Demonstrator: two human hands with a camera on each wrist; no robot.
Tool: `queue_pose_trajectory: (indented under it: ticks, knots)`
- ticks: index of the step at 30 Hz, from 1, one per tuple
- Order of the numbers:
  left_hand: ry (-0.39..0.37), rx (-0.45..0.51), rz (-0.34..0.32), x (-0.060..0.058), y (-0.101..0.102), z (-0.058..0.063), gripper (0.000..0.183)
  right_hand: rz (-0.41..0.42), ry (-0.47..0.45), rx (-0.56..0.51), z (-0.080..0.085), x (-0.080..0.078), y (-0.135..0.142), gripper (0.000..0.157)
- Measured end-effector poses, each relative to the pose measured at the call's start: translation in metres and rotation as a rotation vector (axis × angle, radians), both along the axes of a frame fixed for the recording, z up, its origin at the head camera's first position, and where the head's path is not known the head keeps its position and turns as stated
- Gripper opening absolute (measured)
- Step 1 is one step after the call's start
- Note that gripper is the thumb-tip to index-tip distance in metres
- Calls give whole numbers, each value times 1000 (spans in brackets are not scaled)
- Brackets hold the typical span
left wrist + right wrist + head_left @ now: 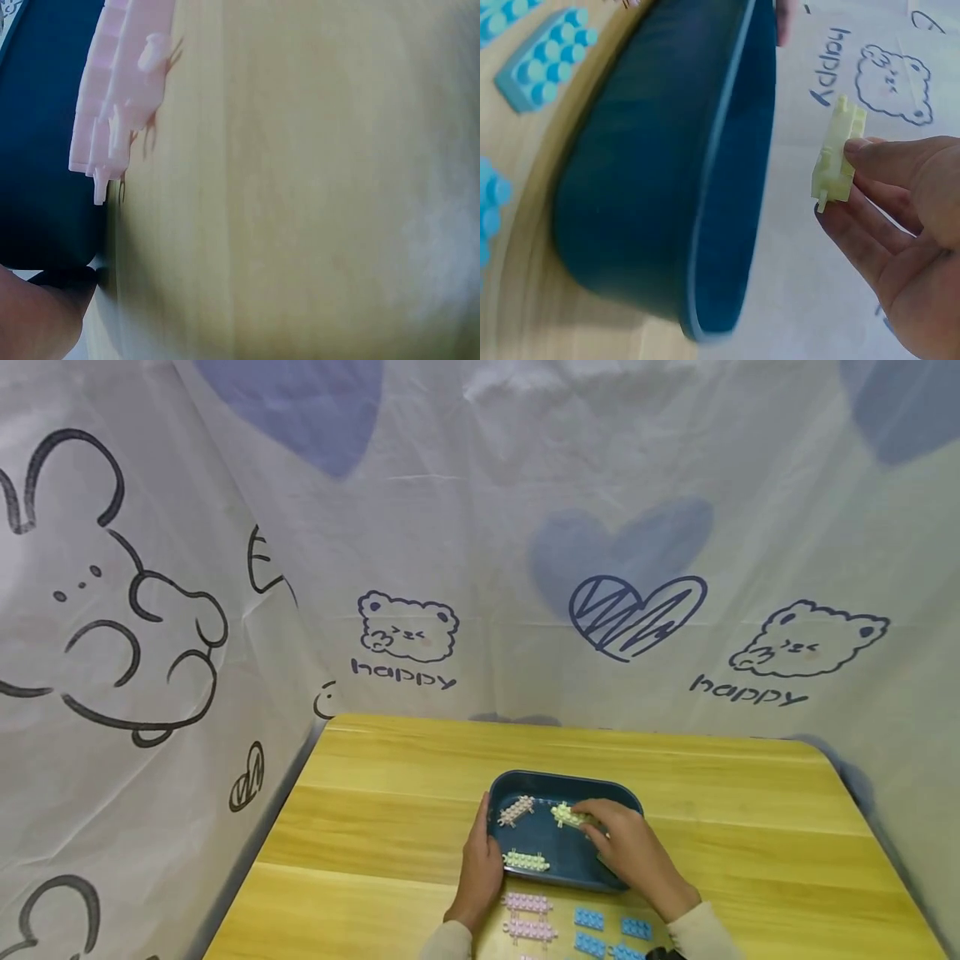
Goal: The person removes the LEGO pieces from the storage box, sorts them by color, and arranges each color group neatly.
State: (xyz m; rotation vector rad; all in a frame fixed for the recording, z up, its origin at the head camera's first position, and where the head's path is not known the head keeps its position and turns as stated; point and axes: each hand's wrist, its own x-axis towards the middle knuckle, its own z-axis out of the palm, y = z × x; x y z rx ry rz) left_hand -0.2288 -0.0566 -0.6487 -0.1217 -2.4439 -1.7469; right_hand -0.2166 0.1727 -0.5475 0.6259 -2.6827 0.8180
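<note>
The yellow block (837, 154) is above the tray (562, 860), its body pinched in the right hand (628, 843); a light pinch, clear of the thin pegs (822, 204), should suit it. The left hand's (480, 872) fingers lie straight against the tray's side, probably steadying it enough. Pink blocks (529, 930) and blue blocks (589, 919) lie nearby on the table (375, 831).

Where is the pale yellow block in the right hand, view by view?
Head: the pale yellow block is low, just right of centre, pinched by the right hand.
Left wrist: not in this picture.
Right wrist: right of centre, slightly above mid-height.
Shared landmark: the dark blue tray, in all three.
</note>
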Motion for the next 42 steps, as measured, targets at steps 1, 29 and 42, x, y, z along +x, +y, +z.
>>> queue_pose_trajectory:
  ticks: [1,29,42]
  knots:
    - [-2,2,1,0,0,1,69,-13,5,4,1,2,3,29]
    - [-16,-13,35,5,5,4,68,-260,189,12,-52,85,95,37]
    - [-19,-8,42,1,5,4,69,-331,190,-54,-77,96,108,37]
